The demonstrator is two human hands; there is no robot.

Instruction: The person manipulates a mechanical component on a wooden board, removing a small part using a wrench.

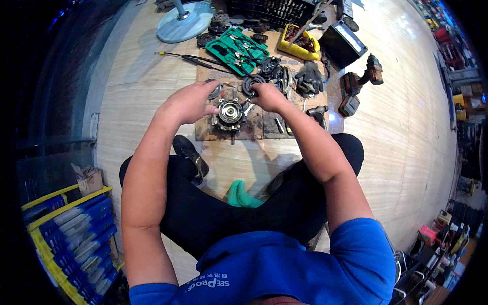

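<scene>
On an oil-stained cardboard sheet stands a round metal compressor-like unit, its ringed face turned up. My left hand is at its left side, thumb and fingers apart, with the thumb close to the rim. A dark round part lies beneath the fingertips of that hand. My right hand is closed at the unit's upper right, its fingertips at the edge of a black grooved pulley. Something dark and narrow shows below those fingertips, too small to name.
Beyond the unit lie an open green tool case, a yellow container of dark red pieces and a black box-shaped battery. Dark gloves, a hammer and a cordless drill are to the right.
</scene>
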